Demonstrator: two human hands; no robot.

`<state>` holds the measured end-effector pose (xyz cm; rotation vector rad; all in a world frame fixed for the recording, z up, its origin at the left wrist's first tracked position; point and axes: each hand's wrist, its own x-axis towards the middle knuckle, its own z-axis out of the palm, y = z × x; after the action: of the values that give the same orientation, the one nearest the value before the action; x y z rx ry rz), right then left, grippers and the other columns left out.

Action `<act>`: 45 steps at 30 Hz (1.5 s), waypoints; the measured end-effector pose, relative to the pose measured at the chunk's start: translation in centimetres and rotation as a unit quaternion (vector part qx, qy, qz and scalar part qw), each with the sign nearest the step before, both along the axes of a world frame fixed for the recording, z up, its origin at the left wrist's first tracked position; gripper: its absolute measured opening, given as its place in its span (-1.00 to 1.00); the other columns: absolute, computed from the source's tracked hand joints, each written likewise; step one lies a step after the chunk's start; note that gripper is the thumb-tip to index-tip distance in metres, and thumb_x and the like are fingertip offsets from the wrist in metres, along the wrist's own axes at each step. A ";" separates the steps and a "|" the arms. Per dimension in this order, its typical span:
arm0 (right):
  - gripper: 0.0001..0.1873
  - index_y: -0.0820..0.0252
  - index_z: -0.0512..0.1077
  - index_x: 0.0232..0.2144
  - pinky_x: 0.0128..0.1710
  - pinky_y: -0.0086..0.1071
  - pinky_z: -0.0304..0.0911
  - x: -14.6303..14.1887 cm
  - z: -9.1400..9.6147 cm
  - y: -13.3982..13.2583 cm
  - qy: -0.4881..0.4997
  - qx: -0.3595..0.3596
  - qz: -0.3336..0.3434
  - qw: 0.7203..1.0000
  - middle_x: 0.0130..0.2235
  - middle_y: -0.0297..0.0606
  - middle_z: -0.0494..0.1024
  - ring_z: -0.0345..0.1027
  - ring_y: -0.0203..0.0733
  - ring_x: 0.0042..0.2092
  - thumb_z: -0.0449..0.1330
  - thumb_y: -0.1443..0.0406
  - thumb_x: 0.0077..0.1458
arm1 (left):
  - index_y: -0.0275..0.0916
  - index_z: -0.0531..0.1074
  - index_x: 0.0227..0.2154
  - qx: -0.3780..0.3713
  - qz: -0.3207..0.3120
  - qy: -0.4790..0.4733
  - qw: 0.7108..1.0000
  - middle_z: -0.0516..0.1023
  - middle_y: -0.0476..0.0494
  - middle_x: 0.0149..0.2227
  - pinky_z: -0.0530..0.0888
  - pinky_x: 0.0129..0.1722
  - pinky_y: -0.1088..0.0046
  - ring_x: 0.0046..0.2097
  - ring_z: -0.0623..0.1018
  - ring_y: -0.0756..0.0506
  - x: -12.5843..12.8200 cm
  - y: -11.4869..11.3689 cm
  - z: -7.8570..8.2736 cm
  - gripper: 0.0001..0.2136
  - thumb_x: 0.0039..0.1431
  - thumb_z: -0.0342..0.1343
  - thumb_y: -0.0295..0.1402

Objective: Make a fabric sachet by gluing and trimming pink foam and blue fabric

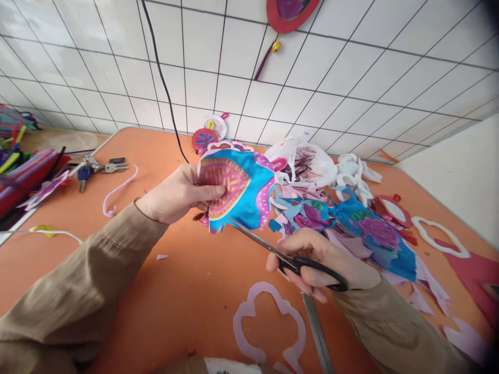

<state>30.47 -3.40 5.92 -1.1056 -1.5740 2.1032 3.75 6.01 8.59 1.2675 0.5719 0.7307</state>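
My left hand (pixel 179 195) pinches the left side of a blue satin fabric piece (pixel 241 192) with a gold and pink pattern. A pink loop sticks out at its upper right, and a dark tassel with a pink bead hangs partly hidden behind it. My right hand (pixel 319 259) grips black-handled scissors (pixel 284 256), their blades pointing up and left. The blade tips meet the lower edge of the fabric; whether they are parted I cannot tell. Below the scissors lies a pale pink cloud-shaped frame (pixel 268 322) on the orange table (pixel 175 301).
Fabric scraps (pixel 374 234) and a white plastic bag (pixel 307 161) lie to the right, near a white wavy ring (pixel 440 236). A metal strip (pixel 317 332) sits at the front. Keys (pixel 113 167) and pipe cleaners (pixel 31 176) are at left. A black cable (pixel 163 83) hangs before the tiled wall.
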 end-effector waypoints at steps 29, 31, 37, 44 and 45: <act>-0.70 0.28 0.47 -0.32 -0.70 -0.56 0.14 -0.6 0.6 -0.1 -0.071 0.009 -0.039 0.997 -0.69 -0.50 0.28 0.14 -0.46 -0.71 0.17 0.28 -0.19 | -0.29 0.52 -0.43 -0.006 -0.006 0.028 1.000 0.49 -0.04 -0.64 0.36 -0.71 0.56 -0.63 0.46 0.01 -0.1 0.2 0.0 -0.90 0.03 0.28 -0.38; -0.72 0.27 0.47 -0.33 -0.69 -0.55 0.17 -0.8 0.8 -0.2 -0.079 0.007 -0.043 0.996 -0.69 -0.51 0.27 0.12 -0.47 -0.71 0.17 0.30 -0.19 | -0.29 0.54 -0.39 -0.007 -0.016 0.029 0.999 0.50 -0.05 -0.63 0.36 -0.71 0.56 -0.63 0.46 0.00 -0.1 0.2 0.0 -0.90 0.04 0.27 -0.37; -0.70 0.27 0.48 -0.30 -0.70 -0.57 0.11 -0.7 0.8 -0.1 -0.119 0.036 -0.033 0.992 -0.68 -0.50 0.28 0.10 -0.48 -0.72 0.18 0.35 -0.20 | -0.28 0.56 -0.26 -0.024 -0.035 0.022 0.999 0.51 -0.06 -0.59 0.38 -0.70 0.58 -0.57 0.50 -0.01 -0.2 0.3 -0.1 -0.82 0.03 0.27 -0.40; -0.69 0.29 0.49 -0.29 -0.68 -0.55 0.12 -0.3 0.5 0.0 -0.112 0.077 -0.011 0.991 -0.69 -0.51 0.25 0.14 -0.44 -0.68 0.21 0.29 -0.17 | -0.29 0.57 -0.39 -0.033 -0.018 0.032 0.999 0.52 -0.07 -0.60 0.45 -0.64 0.57 -0.56 0.53 -0.01 -0.3 0.5 -0.4 -0.93 0.02 0.27 -0.43; -0.69 0.29 0.48 -0.29 -0.67 -0.55 0.12 -0.3 0.6 0.0 -0.115 0.083 -0.008 0.990 -0.69 -0.51 0.25 0.13 -0.44 -0.68 0.22 0.30 -0.17 | -0.29 0.56 -0.40 -0.033 -0.015 0.031 0.999 0.52 -0.07 -0.59 0.45 -0.64 0.58 -0.56 0.54 -0.02 -0.3 0.5 -0.4 -0.93 0.02 0.27 -0.44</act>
<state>30.20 -3.39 6.50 -1.3343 -1.7978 1.8486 3.43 6.51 8.18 1.2389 0.6228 0.6447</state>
